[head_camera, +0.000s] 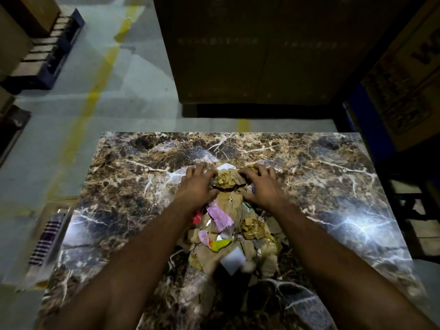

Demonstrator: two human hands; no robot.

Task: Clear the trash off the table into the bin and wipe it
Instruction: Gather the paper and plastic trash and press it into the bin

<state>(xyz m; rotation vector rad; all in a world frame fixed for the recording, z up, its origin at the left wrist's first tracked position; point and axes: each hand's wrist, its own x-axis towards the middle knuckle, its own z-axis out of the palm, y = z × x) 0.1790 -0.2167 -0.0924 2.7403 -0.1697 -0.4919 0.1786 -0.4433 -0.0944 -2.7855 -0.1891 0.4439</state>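
Both hands are out at the far end of the trash pile [228,225], which sits mid-desk [333,163] and runs back toward the near edge. Left hand [198,184] and right hand [260,184] lie palm down with fingers spread and lightly curved, pressing on the crumpled brown paper [226,181] from either side, not really closed around anything. Pink, green and white scraps are mixed in. A striped bag [45,244] sits off the desk's left edge.
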